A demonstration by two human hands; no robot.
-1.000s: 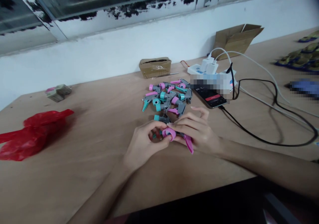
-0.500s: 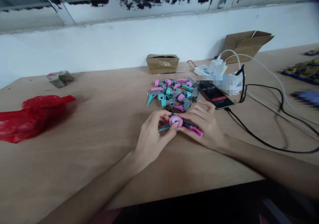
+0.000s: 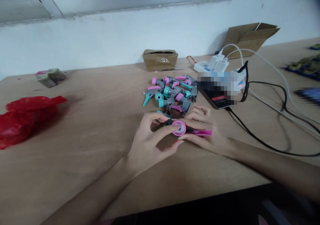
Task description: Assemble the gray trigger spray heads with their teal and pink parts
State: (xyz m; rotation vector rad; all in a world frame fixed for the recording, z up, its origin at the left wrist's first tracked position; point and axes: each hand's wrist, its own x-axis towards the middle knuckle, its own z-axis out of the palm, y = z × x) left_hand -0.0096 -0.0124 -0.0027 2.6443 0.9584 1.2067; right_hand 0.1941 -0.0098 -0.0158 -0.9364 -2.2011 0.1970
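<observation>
Both hands meet at the middle of the wooden table (image 3: 100, 118) around one small spray-trigger head (image 3: 185, 130) with a pink round cap, a grey body and a pink lever. My left hand (image 3: 150, 141) pinches the pink cap with thumb and fingers. My right hand (image 3: 205, 131) grips the grey body and the pink lever, which points right. Just behind the hands lies a pile of several more trigger heads (image 3: 172, 91) in pink, teal and grey.
A phone (image 3: 217, 99) with a lit screen lies right of the pile, beside a white power strip (image 3: 215, 68) and black and white cables (image 3: 275, 98). Two cardboard boxes (image 3: 160, 59) stand by the wall. A red plastic bag (image 3: 22, 115) lies at the far left.
The trigger head has been turned in the hands: its pink lever, hanging down a second ago, now points flat to the right. The camera view has shifted slightly.
</observation>
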